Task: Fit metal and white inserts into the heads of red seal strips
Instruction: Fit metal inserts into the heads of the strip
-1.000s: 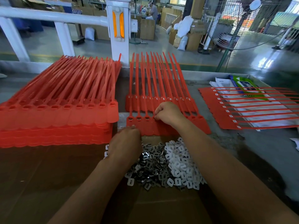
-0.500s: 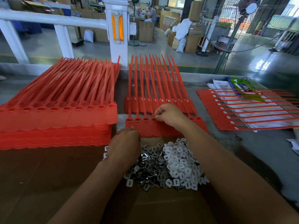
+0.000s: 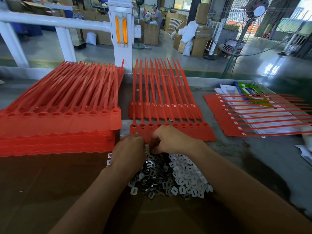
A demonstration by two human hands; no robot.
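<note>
A row of joined red seal strips (image 3: 182, 130) lies in front of me, its heads nearest me, over a second row (image 3: 162, 112) behind. A heap of metal inserts (image 3: 152, 176) and white inserts (image 3: 187, 173) sits on cardboard below the heads. My left hand (image 3: 128, 149) hovers knuckles-up at the heap's far left edge, fingers curled down; what they hold is hidden. My right hand (image 3: 168, 141) has its fingers curled down into the top of the metal heap, just under the strip heads.
A tall stack of red seal strips (image 3: 55, 125) fills the left side. One finished strip row (image 3: 253, 119) lies on papers at the right, near a green packet (image 3: 251, 93). A white post (image 3: 120, 34) and rail stand behind the table; a floor fan (image 3: 253, 22) is far right.
My right hand has come back from the strip heads down to the metal insert heap. My left hand has stayed at the heap's edge.
</note>
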